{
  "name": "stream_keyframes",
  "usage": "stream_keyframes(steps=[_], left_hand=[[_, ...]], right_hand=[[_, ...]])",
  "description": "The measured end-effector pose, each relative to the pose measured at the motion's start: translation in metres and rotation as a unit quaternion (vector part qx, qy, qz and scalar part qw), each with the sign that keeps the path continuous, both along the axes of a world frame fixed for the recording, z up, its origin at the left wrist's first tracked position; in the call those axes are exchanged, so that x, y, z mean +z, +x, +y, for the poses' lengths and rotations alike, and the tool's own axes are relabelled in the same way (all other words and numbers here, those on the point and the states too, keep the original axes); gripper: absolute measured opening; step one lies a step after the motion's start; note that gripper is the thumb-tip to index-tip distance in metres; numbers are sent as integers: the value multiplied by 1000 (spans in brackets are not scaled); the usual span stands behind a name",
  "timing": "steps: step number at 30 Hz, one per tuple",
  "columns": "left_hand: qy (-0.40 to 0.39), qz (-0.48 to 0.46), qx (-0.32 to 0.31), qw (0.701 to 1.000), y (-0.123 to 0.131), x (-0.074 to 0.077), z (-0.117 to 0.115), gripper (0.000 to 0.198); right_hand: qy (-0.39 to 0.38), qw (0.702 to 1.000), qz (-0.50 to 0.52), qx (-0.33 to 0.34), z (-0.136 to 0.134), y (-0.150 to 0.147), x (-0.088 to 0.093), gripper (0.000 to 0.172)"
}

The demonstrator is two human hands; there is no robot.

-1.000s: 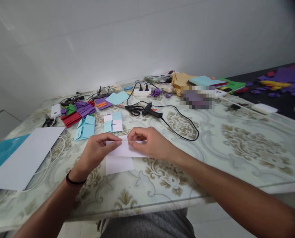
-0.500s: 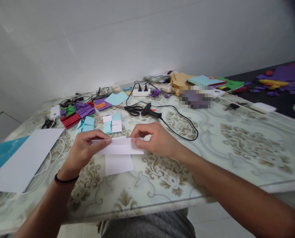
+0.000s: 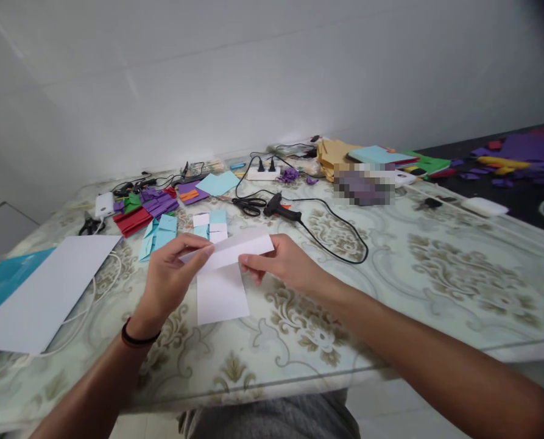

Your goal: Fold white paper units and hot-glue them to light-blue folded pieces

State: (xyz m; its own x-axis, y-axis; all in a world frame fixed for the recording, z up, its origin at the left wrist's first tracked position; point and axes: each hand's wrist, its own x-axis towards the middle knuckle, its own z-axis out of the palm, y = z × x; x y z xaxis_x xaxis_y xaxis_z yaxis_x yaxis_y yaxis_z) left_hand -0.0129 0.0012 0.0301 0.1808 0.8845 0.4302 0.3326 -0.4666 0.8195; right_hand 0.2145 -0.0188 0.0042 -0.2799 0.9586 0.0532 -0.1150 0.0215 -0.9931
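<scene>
Between my two hands a folded strip of white paper (image 3: 237, 251) is held above the table, its right end tilted up. My left hand (image 3: 173, 268) pinches its left end between thumb and fingers. At its right end, my right hand (image 3: 285, 262) grips the lower edge, thumb in front and fingers partly hidden behind. Below the strip a white paper square (image 3: 222, 299) lies flat on the cloth. Just beyond my hands sit a blue and white folded paper square (image 3: 211, 224) and light blue folded pieces (image 3: 164, 228).
A black glue gun (image 3: 281, 208) with a looping cord and black scissors (image 3: 248, 206) lie behind my hands, near a power strip (image 3: 263, 172). White sheets (image 3: 55, 289) and a white cable are at left. Coloured paper (image 3: 155, 200) lies farther back; yellow paper (image 3: 338, 157) is at the right.
The paper strip has tilted, its right end rising. My right hand has shifted its grip to that end's lower edge, while the left keeps its pinch and moves slightly right.
</scene>
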Motion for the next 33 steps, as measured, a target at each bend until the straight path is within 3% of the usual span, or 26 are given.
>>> stream_keyframes(steps=[7,11,19,24,33], left_hand=[[-193,44,-113,974,-1,-3,0,26],[-260,53,-155,952,4,-7,-1,32],[-213,108,-196,951,2,-6,-3,40],[-219,136,-246,934,4,-4,-4,40],[-195,167,-256,932,5,1,-5,40]], right_hand=[[43,997,-21,-56,-1,5,8,34],[45,997,-41,-41,-3,2,9,31],[19,989,-144,33,-10,-6,7,21],[47,984,-173,20,-10,-6,4,18],[50,979,-199,-15,-8,-5,2,15]])
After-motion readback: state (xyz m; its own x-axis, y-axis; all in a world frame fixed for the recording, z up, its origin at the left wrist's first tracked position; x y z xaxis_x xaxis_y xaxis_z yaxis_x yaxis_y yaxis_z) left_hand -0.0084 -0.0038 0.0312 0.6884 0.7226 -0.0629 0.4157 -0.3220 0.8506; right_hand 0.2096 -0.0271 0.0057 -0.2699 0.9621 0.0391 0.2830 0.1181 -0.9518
